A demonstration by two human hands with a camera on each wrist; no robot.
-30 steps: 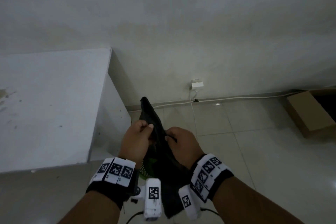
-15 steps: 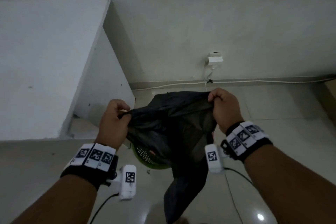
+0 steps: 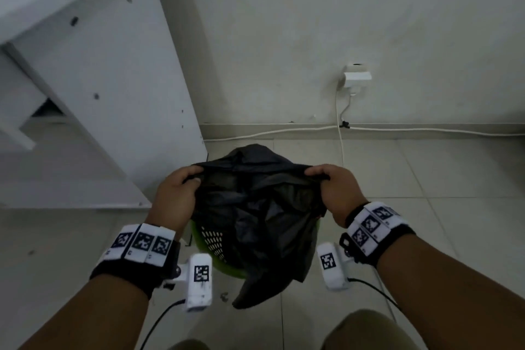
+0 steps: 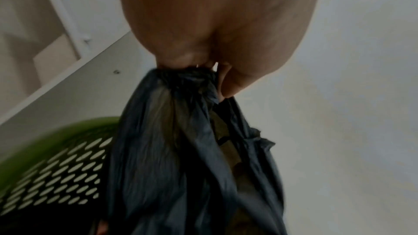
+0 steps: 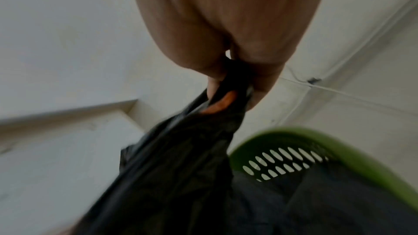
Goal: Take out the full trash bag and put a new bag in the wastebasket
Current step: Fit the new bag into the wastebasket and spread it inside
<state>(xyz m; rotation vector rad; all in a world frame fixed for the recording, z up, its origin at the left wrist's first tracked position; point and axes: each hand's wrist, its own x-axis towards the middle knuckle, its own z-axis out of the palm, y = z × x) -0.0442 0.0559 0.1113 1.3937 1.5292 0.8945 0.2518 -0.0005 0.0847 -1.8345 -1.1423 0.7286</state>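
The black trash bag hangs opened out over the green perforated wastebasket, its mouth stretched between both hands while its lower end droops over the near rim toward the tiled floor. The left hand pinches a gathered bunch of the bag's rim, and the right hand grips the opposite edge the same way. Judging by this, the full bag seems already out, though I cannot see where it went. What remains is lowering the new bag inside and folding its rim over the basket. A white cabinet stands to the left, near the wall.
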